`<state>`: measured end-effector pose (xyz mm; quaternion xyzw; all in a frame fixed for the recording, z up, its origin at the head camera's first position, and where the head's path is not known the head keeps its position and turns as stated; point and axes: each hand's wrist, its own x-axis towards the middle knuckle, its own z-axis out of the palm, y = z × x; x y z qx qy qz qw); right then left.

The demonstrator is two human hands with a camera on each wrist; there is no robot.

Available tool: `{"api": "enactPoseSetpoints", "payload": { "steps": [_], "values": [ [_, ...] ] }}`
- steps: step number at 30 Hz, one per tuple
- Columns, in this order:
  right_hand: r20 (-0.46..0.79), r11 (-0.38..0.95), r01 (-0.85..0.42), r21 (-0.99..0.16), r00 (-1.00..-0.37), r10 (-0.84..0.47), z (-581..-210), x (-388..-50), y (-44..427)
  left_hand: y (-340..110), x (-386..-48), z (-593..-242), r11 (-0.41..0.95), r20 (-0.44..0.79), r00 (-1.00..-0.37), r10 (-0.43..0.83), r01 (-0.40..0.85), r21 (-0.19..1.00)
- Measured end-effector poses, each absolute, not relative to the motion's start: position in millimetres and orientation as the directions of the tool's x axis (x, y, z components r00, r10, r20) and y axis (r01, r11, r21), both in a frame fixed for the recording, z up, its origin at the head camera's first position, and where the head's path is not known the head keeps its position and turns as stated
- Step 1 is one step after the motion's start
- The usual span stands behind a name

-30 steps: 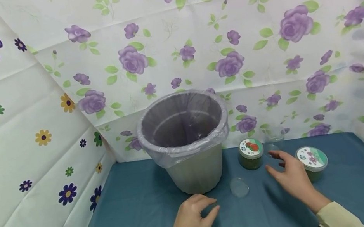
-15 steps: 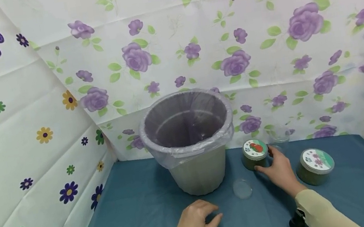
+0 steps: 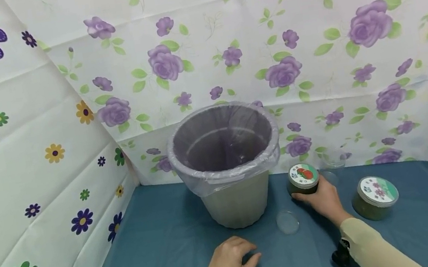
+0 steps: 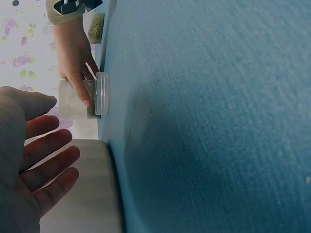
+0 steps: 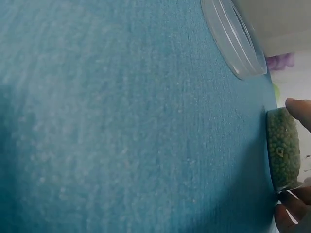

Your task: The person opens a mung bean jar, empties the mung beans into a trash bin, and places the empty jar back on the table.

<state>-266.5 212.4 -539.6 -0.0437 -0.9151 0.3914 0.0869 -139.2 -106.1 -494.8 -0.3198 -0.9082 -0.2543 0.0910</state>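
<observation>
My right hand (image 3: 325, 197) grips a round clear jar of green beans (image 3: 303, 180), thumb on the near side and fingers round the far side. A tomato picture marks the jar's white and green lid. In the right wrist view the beans (image 5: 283, 148) show through its wall, between thumb and fingers. My left hand (image 3: 229, 265) stays over the cloth before the bin, fingers loosely bent and holding nothing. The left wrist view shows its fingers (image 4: 48, 145) spread. A clear round lid (image 3: 287, 222) lies flat between the two hands.
A bin (image 3: 236, 199) with a clear plastic liner stands left of the held jar. A second jar (image 3: 375, 197), flower picture on its lid, stands to the right. Behind my right hand is a transparent container (image 3: 333, 161). Blue cloth (image 3: 153, 253) covers the table; flowered sheets hang behind.
My right hand has moved left from beside the flower-lidded jar and has taken hold of the tomato-lidded jar. The left hand stays nearly still. The head view has turned slightly.
</observation>
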Motion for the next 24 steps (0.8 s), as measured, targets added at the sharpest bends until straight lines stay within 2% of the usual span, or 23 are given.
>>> {"api": "enactPoseSetpoints", "payload": {
  "steps": [7, 14, 24],
  "values": [
    [0.193, 0.691, -0.031, -0.722, -0.968, 0.158, -541.6, -261.4, 214.1, -104.3, -138.8, -492.9, 0.674, 0.332, -0.777, 0.535, 0.629, 0.388],
    [0.185, 0.679, -0.012, -0.734, -0.965, 0.184, -535.9, -244.2, 221.7, -102.1, -137.2, -490.0, 0.675, 0.291, -0.79, 0.54, 0.613, 0.411],
    [0.182, 0.624, -0.037, -0.781, -0.968, 0.171, -503.9, -213.7, 216.6, -99.3, -137.3, -487.4, 0.68, 0.274, -0.797, 0.539, 0.603, 0.416]
  ]
}}
